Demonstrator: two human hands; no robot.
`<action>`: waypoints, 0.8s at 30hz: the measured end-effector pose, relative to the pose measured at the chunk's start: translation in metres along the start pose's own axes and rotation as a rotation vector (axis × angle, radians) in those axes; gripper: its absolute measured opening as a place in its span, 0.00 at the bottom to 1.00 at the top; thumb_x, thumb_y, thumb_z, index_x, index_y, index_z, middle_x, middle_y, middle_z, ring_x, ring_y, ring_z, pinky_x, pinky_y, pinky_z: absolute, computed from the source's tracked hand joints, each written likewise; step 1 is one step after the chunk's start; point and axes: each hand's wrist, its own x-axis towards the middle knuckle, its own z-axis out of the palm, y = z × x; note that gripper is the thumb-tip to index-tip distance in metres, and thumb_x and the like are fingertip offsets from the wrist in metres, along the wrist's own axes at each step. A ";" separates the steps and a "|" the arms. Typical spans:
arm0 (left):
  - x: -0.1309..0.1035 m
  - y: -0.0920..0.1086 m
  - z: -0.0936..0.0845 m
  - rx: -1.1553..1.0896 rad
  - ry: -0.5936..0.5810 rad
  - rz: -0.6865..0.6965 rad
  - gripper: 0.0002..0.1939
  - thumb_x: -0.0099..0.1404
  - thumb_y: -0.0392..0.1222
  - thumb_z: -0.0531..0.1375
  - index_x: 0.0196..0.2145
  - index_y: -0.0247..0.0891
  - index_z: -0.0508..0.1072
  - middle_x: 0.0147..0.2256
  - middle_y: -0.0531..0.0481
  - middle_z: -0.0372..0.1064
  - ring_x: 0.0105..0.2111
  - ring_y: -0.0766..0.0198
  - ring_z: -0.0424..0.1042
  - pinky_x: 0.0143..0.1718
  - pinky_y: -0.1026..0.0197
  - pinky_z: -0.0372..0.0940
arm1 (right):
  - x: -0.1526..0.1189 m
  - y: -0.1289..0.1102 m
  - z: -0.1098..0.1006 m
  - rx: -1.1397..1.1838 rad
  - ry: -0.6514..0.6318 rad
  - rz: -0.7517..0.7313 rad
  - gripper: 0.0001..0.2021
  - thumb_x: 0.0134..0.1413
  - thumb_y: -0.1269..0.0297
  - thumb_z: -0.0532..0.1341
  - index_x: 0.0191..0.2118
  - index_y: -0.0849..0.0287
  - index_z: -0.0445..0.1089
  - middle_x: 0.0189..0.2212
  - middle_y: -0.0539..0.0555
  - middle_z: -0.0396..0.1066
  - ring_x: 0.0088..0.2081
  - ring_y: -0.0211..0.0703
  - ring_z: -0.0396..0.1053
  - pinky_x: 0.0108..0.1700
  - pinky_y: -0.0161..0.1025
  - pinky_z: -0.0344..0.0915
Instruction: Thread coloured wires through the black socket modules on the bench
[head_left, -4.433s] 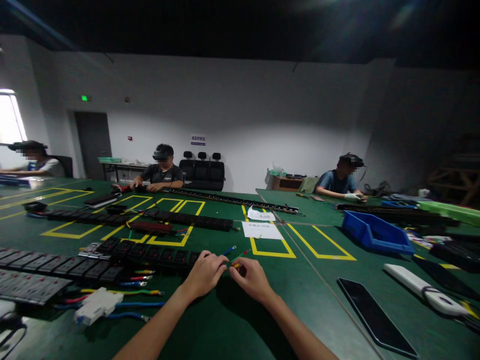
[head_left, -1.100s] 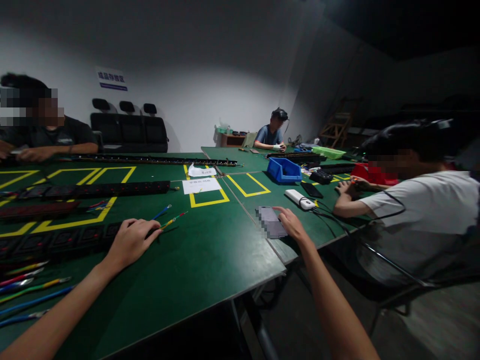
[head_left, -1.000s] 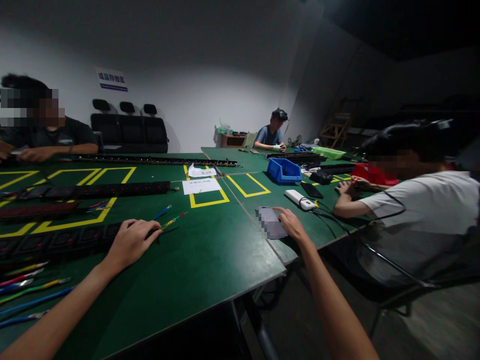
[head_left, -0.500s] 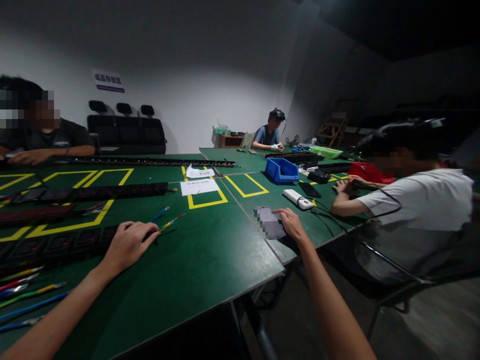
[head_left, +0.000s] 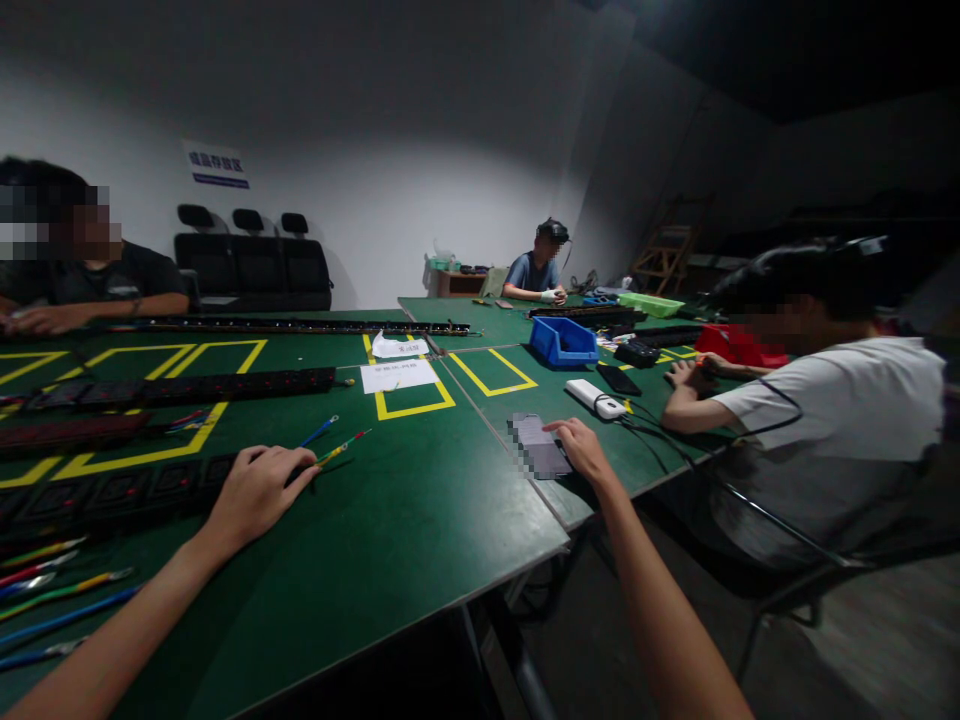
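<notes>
My left hand (head_left: 259,487) is draped over the right end of a black socket strip (head_left: 135,487), fingers curved over it and the thumb along the near side. Past the fingertips stick out a blue wire (head_left: 319,431) and a yellow-green wire (head_left: 337,452) with metal lugs. On the right, a phone (head_left: 541,445) with a lit, partly blurred screen lies across the table joint. My right hand (head_left: 583,448) is over its right edge, index finger stretched onto the screen, the other fingers loosely bent and partly hidden.
More strips (head_left: 202,385) and lugged cables (head_left: 67,625) lie left on the green table (head_left: 420,520). Paper labels (head_left: 397,376), a white power bank (head_left: 595,397), a blue bin (head_left: 564,342) and a red bin (head_left: 739,345) stand beyond. A co-worker (head_left: 832,400) sits close right; two others sit farther off.
My hands stay in nearly the same place, the right index finger still on the phone. The co-worker at the far left has shifted a hand slightly.
</notes>
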 end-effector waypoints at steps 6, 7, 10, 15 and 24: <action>0.000 -0.001 0.000 -0.001 0.004 -0.007 0.24 0.73 0.60 0.48 0.43 0.42 0.76 0.42 0.44 0.79 0.44 0.45 0.76 0.53 0.38 0.59 | 0.001 0.002 0.001 -0.033 -0.023 0.001 0.25 0.60 0.56 0.47 0.42 0.56 0.82 0.35 0.56 0.70 0.40 0.48 0.70 0.46 0.41 0.63; 0.000 -0.001 0.000 -0.002 0.003 -0.007 0.23 0.73 0.59 0.48 0.43 0.43 0.76 0.42 0.44 0.79 0.44 0.45 0.76 0.53 0.38 0.59 | 0.001 0.002 0.002 -0.040 -0.024 0.002 0.25 0.61 0.57 0.47 0.42 0.56 0.82 0.35 0.56 0.70 0.40 0.48 0.70 0.46 0.41 0.63; 0.000 -0.001 0.000 -0.005 0.003 -0.008 0.23 0.73 0.59 0.49 0.43 0.42 0.76 0.41 0.44 0.79 0.44 0.45 0.76 0.53 0.38 0.59 | 0.001 0.003 0.003 -0.055 -0.031 0.003 0.24 0.61 0.58 0.47 0.43 0.55 0.81 0.36 0.56 0.70 0.40 0.47 0.70 0.46 0.40 0.63; 0.000 0.000 -0.001 -0.010 0.002 -0.007 0.23 0.73 0.59 0.49 0.43 0.43 0.76 0.41 0.44 0.79 0.44 0.45 0.76 0.53 0.38 0.59 | 0.002 0.004 0.004 -0.063 -0.048 -0.004 0.22 0.61 0.59 0.48 0.47 0.54 0.79 0.38 0.55 0.71 0.42 0.47 0.70 0.47 0.40 0.63; 0.001 0.001 -0.001 -0.010 0.007 -0.014 0.23 0.72 0.59 0.49 0.43 0.43 0.77 0.41 0.44 0.79 0.44 0.44 0.76 0.52 0.38 0.59 | 0.000 0.001 -0.001 -0.042 -0.016 -0.027 0.23 0.59 0.59 0.48 0.41 0.55 0.81 0.33 0.55 0.68 0.38 0.47 0.69 0.46 0.41 0.64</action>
